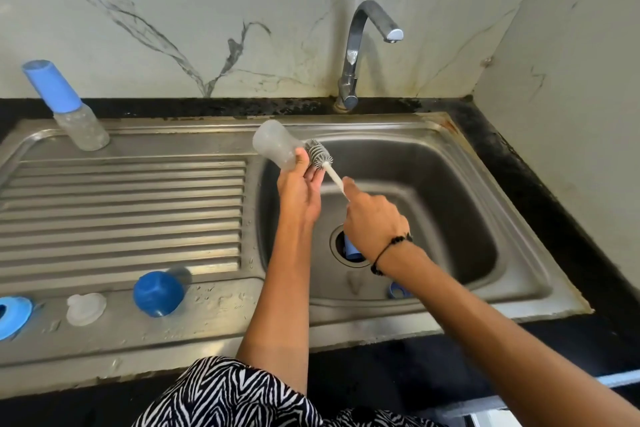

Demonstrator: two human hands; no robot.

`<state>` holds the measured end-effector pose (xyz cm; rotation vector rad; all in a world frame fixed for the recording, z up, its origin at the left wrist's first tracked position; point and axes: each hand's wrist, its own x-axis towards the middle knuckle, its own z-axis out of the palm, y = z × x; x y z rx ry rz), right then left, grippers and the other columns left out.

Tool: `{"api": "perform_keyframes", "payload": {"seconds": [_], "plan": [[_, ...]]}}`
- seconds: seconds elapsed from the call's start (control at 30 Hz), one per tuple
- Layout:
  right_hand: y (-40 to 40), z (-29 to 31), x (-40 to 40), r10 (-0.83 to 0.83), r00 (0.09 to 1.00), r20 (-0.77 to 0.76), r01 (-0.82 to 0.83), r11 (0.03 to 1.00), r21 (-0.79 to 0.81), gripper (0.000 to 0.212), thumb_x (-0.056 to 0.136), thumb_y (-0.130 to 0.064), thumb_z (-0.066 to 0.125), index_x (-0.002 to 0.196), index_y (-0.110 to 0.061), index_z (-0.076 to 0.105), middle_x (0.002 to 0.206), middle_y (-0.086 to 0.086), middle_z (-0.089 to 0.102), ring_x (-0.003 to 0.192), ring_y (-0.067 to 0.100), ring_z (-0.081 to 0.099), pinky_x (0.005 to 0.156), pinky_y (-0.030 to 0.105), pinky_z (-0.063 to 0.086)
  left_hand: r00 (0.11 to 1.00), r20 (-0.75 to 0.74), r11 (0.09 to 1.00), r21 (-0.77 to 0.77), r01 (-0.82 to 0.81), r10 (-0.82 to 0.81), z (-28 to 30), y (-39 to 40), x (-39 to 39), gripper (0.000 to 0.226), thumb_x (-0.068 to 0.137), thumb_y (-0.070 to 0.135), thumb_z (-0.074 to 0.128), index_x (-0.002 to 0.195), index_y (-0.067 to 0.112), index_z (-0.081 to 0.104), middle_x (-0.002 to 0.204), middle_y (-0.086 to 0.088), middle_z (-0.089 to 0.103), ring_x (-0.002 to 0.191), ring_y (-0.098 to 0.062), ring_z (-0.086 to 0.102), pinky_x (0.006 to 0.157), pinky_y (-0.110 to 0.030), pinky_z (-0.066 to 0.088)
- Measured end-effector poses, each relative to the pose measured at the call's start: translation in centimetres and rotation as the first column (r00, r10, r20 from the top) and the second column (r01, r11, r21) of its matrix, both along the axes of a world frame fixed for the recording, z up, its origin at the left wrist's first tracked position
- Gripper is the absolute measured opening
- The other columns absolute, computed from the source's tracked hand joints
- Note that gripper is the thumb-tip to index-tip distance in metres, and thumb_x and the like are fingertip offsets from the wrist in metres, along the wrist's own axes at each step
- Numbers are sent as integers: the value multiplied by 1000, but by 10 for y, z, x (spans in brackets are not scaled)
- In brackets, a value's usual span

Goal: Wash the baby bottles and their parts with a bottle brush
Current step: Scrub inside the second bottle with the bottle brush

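Note:
My left hand [300, 188] grips a clear baby bottle [275, 145] by its neck, tilted over the sink's left edge. My right hand [372, 222] holds the white handle of a bottle brush [320, 155], whose grey bristle head sits at the bottle's mouth. A second bottle with a blue cap [69, 107] stands at the back left of the drainboard. A blue cap [158, 293], a clear teat [85, 308] and a blue ring [12, 315] lie along the drainboard's front. A blue part [351, 250] sits in the drain, and another blue ring [398, 290] lies in the basin near my right forearm.
The steel sink basin [450, 211] lies below a chrome tap [367, 45] with no water running. The ribbed drainboard [121, 211] stretches to the left. Marble walls stand behind and at the right, with a black counter edge [519, 163] around the sink.

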<state>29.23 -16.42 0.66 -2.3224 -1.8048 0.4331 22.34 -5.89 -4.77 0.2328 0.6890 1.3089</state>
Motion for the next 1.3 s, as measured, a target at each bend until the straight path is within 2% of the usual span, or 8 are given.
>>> {"api": "perform_keyframes", "payload": {"seconds": [0.2,0.4,0.5,0.7,0.97,1.03,1.17,1.3], "plan": [[11,11,9,19,1000,-8,-19,999,33,54,92,-9,36,143,-22,26,88,13,53,80,33,51,65,36,39,984,92,987,70,145,-151,1,-1,1,48,99,27,42,138,1,37,137,-19,48,130,-31,45,112,-48,31],[-15,5,7,20,999,-34,-21,999,-28,59,93,-9,34,147,-31,21,100,15,58,90,36,55,67,36,38,997,-72,999,-36,-30,27,-9,4,-1,10,94,20,57,99,11,57,88,-4,59,81,-12,54,82,-28,49],[-14,6,3,15,1000,-22,-15,1000,-17,58,94,-10,33,146,-31,21,93,13,54,81,32,50,66,35,37,993,-89,996,-38,-79,76,-10,6,2,7,95,14,55,90,9,55,86,-7,60,81,-13,59,92,-37,49],[12,4,11,-2,1000,-9,2,1000,12,52,93,-10,34,143,-25,28,84,8,47,76,30,46,65,36,39,1000,27,998,63,7,-9,-10,2,-2,13,96,11,48,103,3,57,88,-8,67,85,-17,65,94,-38,47],[28,-4,28,29,998,-64,-29,1000,9,41,92,-7,36,132,-15,43,104,16,59,90,35,54,70,34,42,990,26,984,117,133,-137,-12,-6,3,40,101,24,38,136,6,42,115,-8,60,115,-22,54,109,-41,34],[25,-5,29,59,989,-135,-59,998,3,38,92,-5,35,127,-10,49,95,16,58,85,33,54,61,30,42,982,113,983,125,135,-149,-19,-3,1,42,100,29,37,137,9,40,119,-6,58,124,-23,48,109,-46,32],[16,-7,36,35,959,-280,-42,999,-22,31,90,-2,36,113,-1,57,65,4,42,51,15,35,45,10,41,957,227,977,149,151,-183,-29,-3,-1,39,93,37,44,119,9,53,97,-2,69,109,-22,57,95,-47,43],[13,-4,51,-6,927,-375,-40,992,-115,33,92,-3,37,113,-6,61,56,0,39,43,12,34,28,14,27,952,260,986,84,146,-163,-31,-6,3,40,92,43,44,105,8,58,105,-6,63,105,-23,57,100,-46,39]]}}
